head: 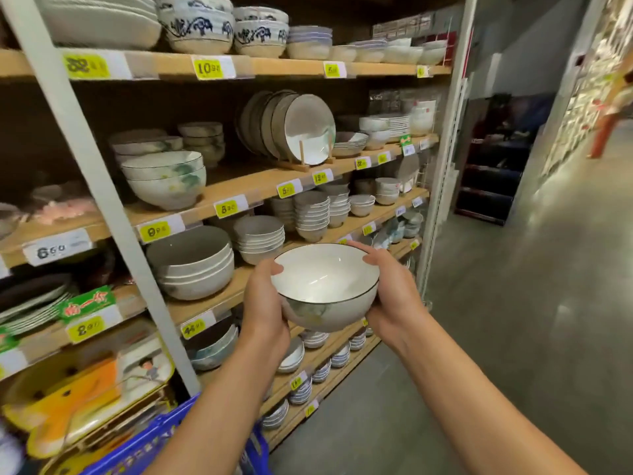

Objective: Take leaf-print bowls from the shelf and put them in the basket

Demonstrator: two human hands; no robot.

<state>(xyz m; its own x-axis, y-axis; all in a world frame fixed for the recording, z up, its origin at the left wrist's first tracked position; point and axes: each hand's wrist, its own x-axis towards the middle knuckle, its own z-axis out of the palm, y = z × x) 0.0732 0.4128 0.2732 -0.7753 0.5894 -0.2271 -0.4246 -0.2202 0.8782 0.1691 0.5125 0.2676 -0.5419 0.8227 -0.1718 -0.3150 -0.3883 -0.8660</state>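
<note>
Head view: both hands clasp one white, dark-rimmed bowl (pixel 325 279), held mouth-up in the air in front of the shelving unit (pixel 113 186). The left hand (pixel 265 303) cups the bowl's left wall with its thumb resting at the rim. The right hand (pixel 394 296) cups the right wall, thumb laid along the far rim. The fingers of both hands pass beneath the bowl and are hidden. A faint green-grey print marks the outer wall, too blurred to make out its shapes. Both bare forearms rise from the lower edge and converge on the bowl.

Below and left of the bowl lies a blue basket (pixel 147 443), cut off by the frame and partly covered by the left forearm; its contents cannot be seen. Above and left of the bowl, a stack of green-printed bowls (pixel 164 180) sits on a wooden shelf board. Straight above the bowl, plates (pixel 305 128) stand on edge in a wooden rack. Yellow price tags (pixel 226 209) line the shelf edges, most figures too blurred to read. Right of the bowl runs a grey aisle floor (pixel 513 320).
</note>
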